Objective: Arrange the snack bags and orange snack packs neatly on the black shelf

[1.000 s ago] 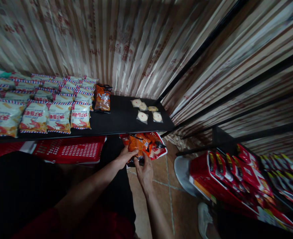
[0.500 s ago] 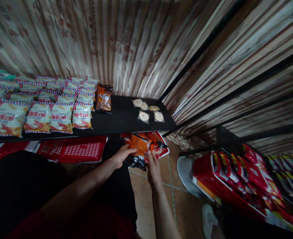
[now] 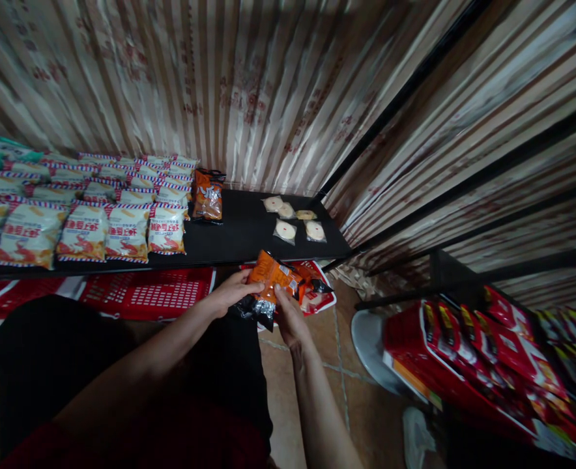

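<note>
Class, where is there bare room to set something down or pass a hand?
On the black shelf, between its orange bag and the round wrapped snacks; on the floor, between the right forearm and grey object. Crowded: shelf's left, with white bags; far right, with red packets.

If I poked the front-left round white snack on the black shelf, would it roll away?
Probably not: the round white snack lies flat on the black shelf, so it might slide instead. Its shiny clear wrapper may feel slippery. It looks thin, so it's probably light.
</note>
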`<act>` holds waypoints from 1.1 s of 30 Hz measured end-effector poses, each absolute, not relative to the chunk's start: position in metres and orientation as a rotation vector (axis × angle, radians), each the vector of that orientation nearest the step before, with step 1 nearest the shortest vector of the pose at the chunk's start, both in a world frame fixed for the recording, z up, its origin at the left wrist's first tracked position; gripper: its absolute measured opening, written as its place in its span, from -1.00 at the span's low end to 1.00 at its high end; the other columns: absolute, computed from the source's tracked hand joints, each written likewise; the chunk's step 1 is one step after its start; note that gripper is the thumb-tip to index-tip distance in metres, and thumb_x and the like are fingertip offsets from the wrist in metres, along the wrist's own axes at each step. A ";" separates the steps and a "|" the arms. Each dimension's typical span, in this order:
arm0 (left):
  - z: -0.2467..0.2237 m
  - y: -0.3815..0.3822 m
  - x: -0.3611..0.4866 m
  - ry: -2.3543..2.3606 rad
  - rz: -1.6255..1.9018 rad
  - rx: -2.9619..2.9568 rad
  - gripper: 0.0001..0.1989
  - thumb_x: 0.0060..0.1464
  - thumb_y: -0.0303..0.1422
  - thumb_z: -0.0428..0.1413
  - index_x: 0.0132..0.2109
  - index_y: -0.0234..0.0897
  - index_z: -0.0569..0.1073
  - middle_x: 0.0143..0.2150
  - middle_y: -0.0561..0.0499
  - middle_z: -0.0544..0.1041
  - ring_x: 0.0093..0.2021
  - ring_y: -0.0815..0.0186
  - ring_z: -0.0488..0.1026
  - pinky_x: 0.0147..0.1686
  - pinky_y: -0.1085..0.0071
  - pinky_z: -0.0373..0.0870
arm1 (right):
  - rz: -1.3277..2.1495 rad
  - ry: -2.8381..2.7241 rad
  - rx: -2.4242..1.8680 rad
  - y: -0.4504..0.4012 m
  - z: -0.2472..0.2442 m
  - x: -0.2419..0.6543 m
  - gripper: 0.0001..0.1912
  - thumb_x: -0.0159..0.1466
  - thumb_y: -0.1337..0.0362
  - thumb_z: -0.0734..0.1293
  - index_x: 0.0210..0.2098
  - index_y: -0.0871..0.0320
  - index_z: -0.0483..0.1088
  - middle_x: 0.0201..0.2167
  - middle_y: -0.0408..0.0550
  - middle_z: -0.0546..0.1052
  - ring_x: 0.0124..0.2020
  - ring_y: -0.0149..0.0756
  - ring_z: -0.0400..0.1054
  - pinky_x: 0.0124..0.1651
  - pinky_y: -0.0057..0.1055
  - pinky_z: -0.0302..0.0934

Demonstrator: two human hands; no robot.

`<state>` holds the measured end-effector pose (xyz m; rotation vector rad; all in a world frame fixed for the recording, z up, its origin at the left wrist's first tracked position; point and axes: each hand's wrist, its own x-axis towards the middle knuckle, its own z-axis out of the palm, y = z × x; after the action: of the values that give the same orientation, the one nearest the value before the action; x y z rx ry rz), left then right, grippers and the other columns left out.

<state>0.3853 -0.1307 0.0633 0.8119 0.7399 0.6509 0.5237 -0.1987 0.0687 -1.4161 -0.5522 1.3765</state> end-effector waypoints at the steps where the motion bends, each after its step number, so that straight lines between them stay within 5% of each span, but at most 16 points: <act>1: 0.065 -0.130 0.383 0.738 0.648 0.799 -0.59 -0.23 -0.34 0.30 -0.15 -0.25 0.49 -0.21 -0.02 0.58 -0.21 0.22 0.50 -0.12 0.32 0.34 | 1.379 -0.553 -1.405 -0.197 0.069 0.521 -0.55 0.00 -0.06 0.41 -0.25 0.15 0.47 -0.30 -0.03 0.59 -0.30 -0.21 0.45 -0.32 -0.40 0.24; 11: 0.065 -0.116 0.354 0.866 0.717 0.702 -0.48 -0.29 -0.31 0.36 -0.10 -0.31 0.47 -0.24 -0.09 0.57 -0.27 0.23 0.50 -0.18 0.33 0.35 | 1.355 -0.401 -1.197 -0.177 0.063 0.488 -0.63 -0.04 0.16 0.47 -0.27 0.20 0.46 -0.36 -0.06 0.60 -0.30 -0.23 0.48 -0.23 -0.37 0.33; 25: 0.049 -0.122 0.335 0.759 1.040 0.333 -0.76 -0.11 -0.33 0.25 -0.26 -0.35 0.50 -0.27 -0.06 0.57 -0.25 0.30 0.49 -0.17 0.40 0.39 | 1.273 -0.162 -1.206 -0.161 0.058 0.463 -0.76 0.02 0.24 0.43 -0.30 0.13 0.43 -0.38 -0.15 0.59 -0.32 -0.30 0.46 -0.28 -0.40 0.35; 33: 0.045 -0.136 0.349 0.805 1.238 0.449 -0.56 -0.17 -0.20 0.29 -0.13 -0.30 0.45 -0.16 -0.05 0.56 -0.12 0.23 0.48 -0.04 0.31 0.34 | 1.245 -0.091 -1.139 -0.151 0.054 0.434 -0.76 0.01 0.25 0.42 -0.31 0.11 0.40 -0.38 -0.18 0.57 -0.32 -0.34 0.44 -0.26 -0.39 0.33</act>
<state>0.3489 -0.1361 0.0451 0.4485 0.8051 1.2376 0.4345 -0.1509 0.0537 -1.1395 -0.0909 1.2449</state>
